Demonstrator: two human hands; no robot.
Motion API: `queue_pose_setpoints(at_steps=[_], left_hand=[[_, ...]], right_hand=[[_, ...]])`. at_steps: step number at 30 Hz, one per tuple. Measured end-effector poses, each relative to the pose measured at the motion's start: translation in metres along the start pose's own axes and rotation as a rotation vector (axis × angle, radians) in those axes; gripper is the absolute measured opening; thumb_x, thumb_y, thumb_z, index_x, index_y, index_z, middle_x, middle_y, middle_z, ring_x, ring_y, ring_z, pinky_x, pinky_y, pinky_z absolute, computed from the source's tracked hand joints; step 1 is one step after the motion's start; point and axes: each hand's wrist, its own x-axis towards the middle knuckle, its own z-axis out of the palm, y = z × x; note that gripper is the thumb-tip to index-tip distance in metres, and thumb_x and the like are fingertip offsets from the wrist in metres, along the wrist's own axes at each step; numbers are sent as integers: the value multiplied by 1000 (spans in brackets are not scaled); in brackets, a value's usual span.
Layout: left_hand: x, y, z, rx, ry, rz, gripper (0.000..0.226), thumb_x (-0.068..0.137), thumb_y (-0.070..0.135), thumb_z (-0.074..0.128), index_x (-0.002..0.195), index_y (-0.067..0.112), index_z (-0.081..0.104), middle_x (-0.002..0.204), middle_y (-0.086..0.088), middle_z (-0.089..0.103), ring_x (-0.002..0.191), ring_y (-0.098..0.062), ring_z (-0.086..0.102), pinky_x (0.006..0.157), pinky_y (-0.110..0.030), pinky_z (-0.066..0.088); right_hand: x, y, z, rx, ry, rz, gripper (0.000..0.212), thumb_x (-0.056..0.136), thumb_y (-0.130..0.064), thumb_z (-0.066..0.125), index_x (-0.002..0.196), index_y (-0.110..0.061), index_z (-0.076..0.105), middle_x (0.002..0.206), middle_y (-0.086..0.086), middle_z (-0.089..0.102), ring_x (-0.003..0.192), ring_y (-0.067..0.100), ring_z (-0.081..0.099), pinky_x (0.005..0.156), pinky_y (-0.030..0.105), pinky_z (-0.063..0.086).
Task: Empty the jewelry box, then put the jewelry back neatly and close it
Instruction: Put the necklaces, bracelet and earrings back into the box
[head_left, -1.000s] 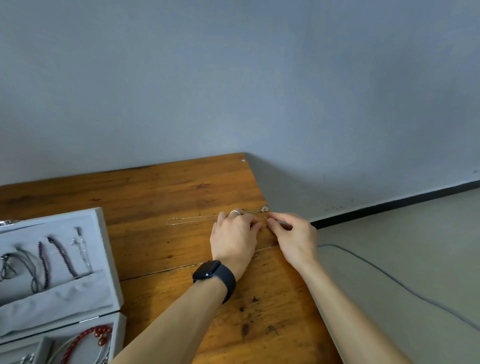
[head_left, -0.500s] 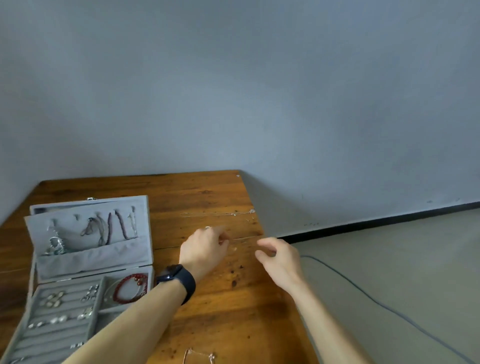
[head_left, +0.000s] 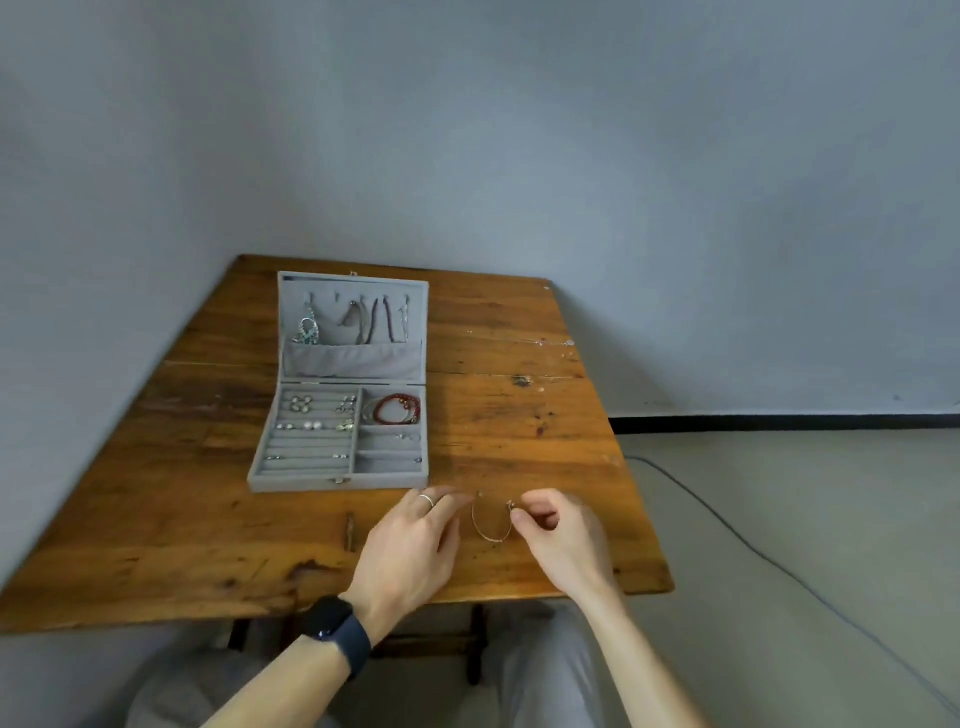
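Note:
A grey jewelry box (head_left: 317, 480) lies open on the wooden table (head_left: 156, 519), its lid upright with necklaces hung inside and a red bead bracelet (head_left: 397, 408) in a tray compartment. A thin silver chain (head_left: 519, 340) lies stretched out near the table's far right edge. A thin bangle (head_left: 491, 522) rests on the table near the front edge. My right hand (head_left: 558, 535) pinches the bangle's right end. My left hand (head_left: 410, 551), with a ring and a dark watch on its wrist, lies open just left of the bangle, its fingertips close to the bangle's left end.
The table's right and front edges run close to my hands. A grey wall stands behind the table. A dark cable (head_left: 727, 535) trails over the floor at the right. My knees show under the front edge.
My hands have left the silver chain at the far right and come back to the front edge. The right hand now pinches the bangle. The view has pulled back and shows the whole box.

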Motion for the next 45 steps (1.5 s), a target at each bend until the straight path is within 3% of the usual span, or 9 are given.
queue_pose_setpoints(at_steps=[2,4,7,18,22,25,28,38,45], left_hand=[[-12,-7,5,64,-35,-14,45,101,33,48,144,25,51,148,6,51,134,-14,49,108,-31,46],[-19,-11,9,127,-111,-40,55,105,43,33,155,21,35,161,4,31,150,-14,27,122,-32,17],[-21,-10,10,202,-197,-20,61,105,48,14,159,19,17,165,5,10,154,-13,7,121,-31,-3],[-20,-5,7,254,-276,-37,78,92,53,-12,160,21,8,167,4,5,154,-13,-1,125,-36,0],[-17,-6,8,250,-315,4,67,101,52,-2,160,18,3,167,2,-1,154,-14,-5,126,-38,0],[-8,-6,11,236,-373,80,65,105,51,7,160,16,-2,167,1,-5,153,-13,-7,126,-38,1],[20,6,19,174,-373,101,65,106,49,11,160,15,-1,167,0,-5,154,-14,-6,125,-34,0],[162,19,52,202,-357,20,61,106,47,15,161,23,2,168,2,-3,154,-16,-8,125,-43,-2],[219,-1,66,238,-325,-81,63,104,54,10,160,27,-4,167,7,-9,153,-12,-13,125,-43,-6]], right_hand=[[-2,-7,5,-70,30,-3,25,89,-54,63,108,-38,63,101,-19,61,99,6,56,81,24,47],[-4,-13,9,-140,50,-9,27,90,-55,60,110,-37,61,103,-16,59,99,9,55,77,25,43],[-7,-18,18,-194,100,-40,20,92,-47,61,108,-34,61,102,-12,60,100,15,56,81,31,46],[-15,-16,11,-107,52,-46,8,101,-27,53,101,-20,57,103,-6,62,104,19,59,86,34,46],[-18,-5,-18,-63,-34,-49,11,102,-23,53,109,-18,60,104,-5,65,102,16,59,75,23,41],[-13,0,-39,-68,-35,-46,21,100,-24,57,117,-19,68,111,-6,71,106,10,62,85,18,40],[0,0,-59,-57,2,-45,15,97,-27,63,107,-27,74,103,-14,72,96,1,62,79,11,38],[97,-5,-83,5,193,-101,14,96,-26,65,105,-28,75,97,-18,71,92,0,63,80,13,45],[185,-8,-62,89,204,-96,15,97,-29,63,107,-30,75,103,-19,72,90,-5,59,72,-1,35]])
